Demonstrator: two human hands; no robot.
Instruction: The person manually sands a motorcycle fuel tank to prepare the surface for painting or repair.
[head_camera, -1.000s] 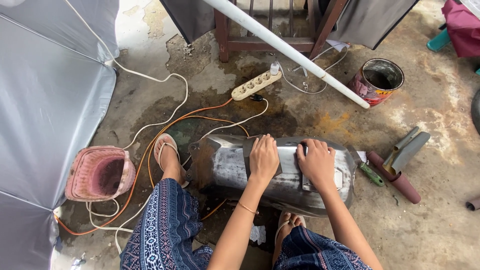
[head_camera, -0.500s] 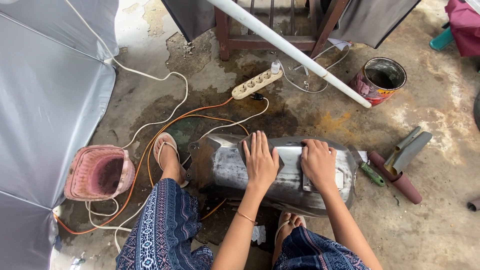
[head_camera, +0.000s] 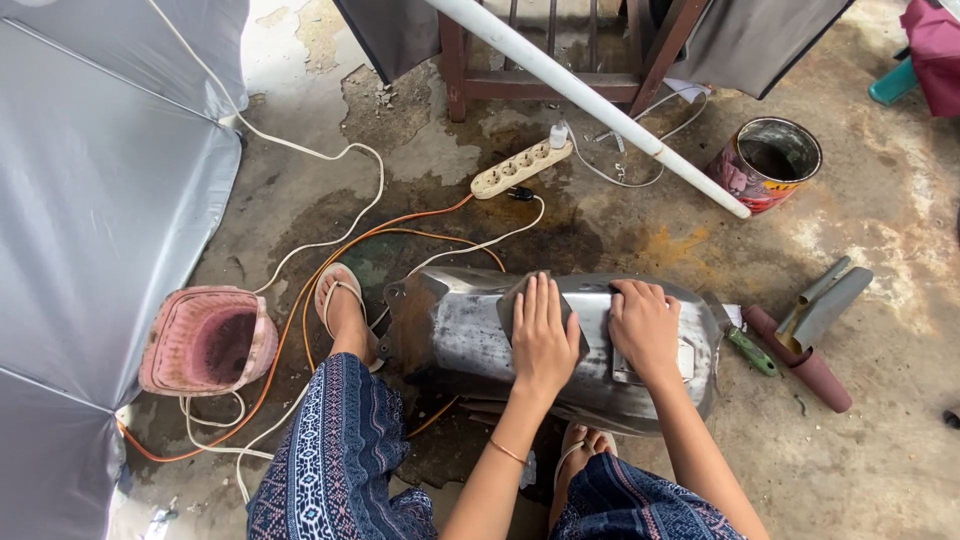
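Bare grey metal, curved like a motorcycle fuel tank, lies on its side on the stained concrete floor in front of the seated person, between the person's knees and a dark wet patch. The left hand lies flat on top of the tank, fingers straight and together, pressing down a dark sheet of sandpaper whose edges show on either side of the palm. The right hand sits just beside it on the tank's upper curve, fingers curled and knuckles raised, gripping the metal surface; whether anything is under it cannot be told. A thin bracelet circles the left wrist.

The person's left foot in a pale sandal rests on the floor touching the tank's left end, with blue patterned trousers covering both legs. A pink woven basket stands near the foot, at the edge of a large grey umbrella canopy. Orange cable and white cable loop across the floor toward a cream power strip. A white pole slants over a wooden frame toward a rusty open paint can. Right of the tank lie a green-handled tool, a maroon-handled tool and a bent grey metal piece.
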